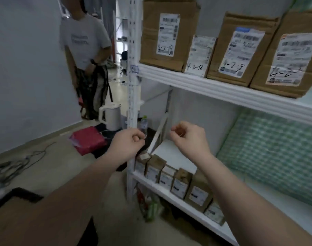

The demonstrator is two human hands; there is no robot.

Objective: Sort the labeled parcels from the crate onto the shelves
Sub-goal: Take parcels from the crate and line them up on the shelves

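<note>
The left hand (128, 142) and right hand (188, 137) hang mid-frame with fingers curled and no parcel in either. Anything smaller pinched there is too blurred to tell. Labelled parcels (240, 50) fill the upper shelf (222, 91) at upper right. Small parcels (180, 181) stand in a tight row along the front of the lower shelf (174, 153), lower centre. A careless reach past them would likely tip that row off.

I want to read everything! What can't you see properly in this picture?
Head view:
- Printed lines on the white shipping labels of the brown cardboard boxes: blurred.
- Rightmost brown cardboard box: cut by the right edge.
- Whatever the left hand or right hand may pinch: too small, blurred.
- The crate: out of frame.
</note>
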